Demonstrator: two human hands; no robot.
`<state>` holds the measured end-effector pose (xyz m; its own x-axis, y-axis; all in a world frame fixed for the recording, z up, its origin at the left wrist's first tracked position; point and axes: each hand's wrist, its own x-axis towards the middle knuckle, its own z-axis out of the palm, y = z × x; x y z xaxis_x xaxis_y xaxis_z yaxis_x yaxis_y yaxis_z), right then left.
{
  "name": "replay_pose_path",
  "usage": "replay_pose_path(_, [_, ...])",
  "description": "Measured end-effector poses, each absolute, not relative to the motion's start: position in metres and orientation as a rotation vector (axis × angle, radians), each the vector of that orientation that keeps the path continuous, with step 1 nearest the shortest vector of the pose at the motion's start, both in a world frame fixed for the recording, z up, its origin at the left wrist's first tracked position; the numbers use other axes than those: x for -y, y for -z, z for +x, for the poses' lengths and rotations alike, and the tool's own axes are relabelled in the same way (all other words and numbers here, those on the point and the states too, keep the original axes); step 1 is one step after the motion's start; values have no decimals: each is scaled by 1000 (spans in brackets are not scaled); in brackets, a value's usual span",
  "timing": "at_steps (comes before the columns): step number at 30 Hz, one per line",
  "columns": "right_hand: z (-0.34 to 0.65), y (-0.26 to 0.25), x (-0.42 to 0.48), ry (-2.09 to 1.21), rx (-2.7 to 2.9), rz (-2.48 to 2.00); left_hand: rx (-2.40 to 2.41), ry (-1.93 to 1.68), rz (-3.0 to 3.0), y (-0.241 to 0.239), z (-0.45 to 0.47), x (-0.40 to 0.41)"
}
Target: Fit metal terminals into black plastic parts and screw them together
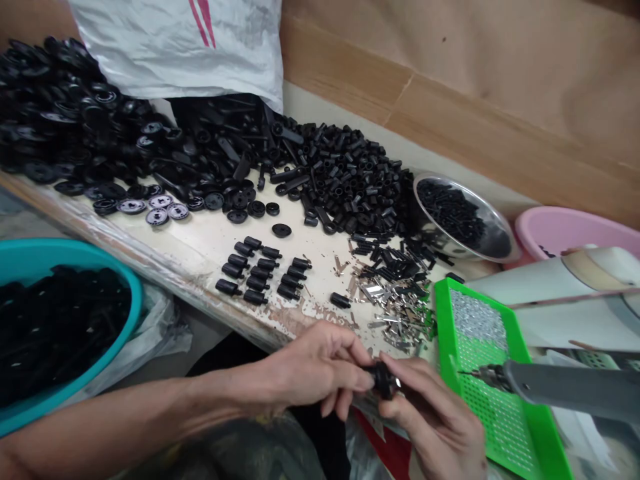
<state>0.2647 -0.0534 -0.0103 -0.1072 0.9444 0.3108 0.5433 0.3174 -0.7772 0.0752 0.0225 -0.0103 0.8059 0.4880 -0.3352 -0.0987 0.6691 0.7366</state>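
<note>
Both my left hand [315, 367] and my right hand [430, 420] grip a small black plastic part [384, 380] with a glint of metal at its end, held between their fingertips at the board's front edge. Just beyond my hands lie loose silver metal pieces [395, 300]. Tidy rows of black cylindrical parts [263, 273] stand further left on the worn board [200, 260]. To my right, a grey electric screwdriver [575, 393] lies across a bright green perforated tray [453, 320], untouched by either hand. Tiny silver screws [477, 320] fill the tray's far end.
Heaps of black plastic discs [65, 127] and tubes [345, 173] cover the board's back. A steel bowl [463, 213] holds black parts. A teal basin [65, 250] sits low left, a pink basin [570, 227] right, and a white sack [175, 47] behind.
</note>
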Motion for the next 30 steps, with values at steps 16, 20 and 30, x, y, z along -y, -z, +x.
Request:
replay_pose_path(16, [265,11,57,-576,1784,-1333,-509,-349,790,7,74,-22])
replay_pose_path(20, [261,14,58,-654,1658,-1314,-478,-346,632,7,74,-25])
replay_pose_path(30, [266,7,52,-824,1648,-1243,-439,-290,552,8,75,-28])
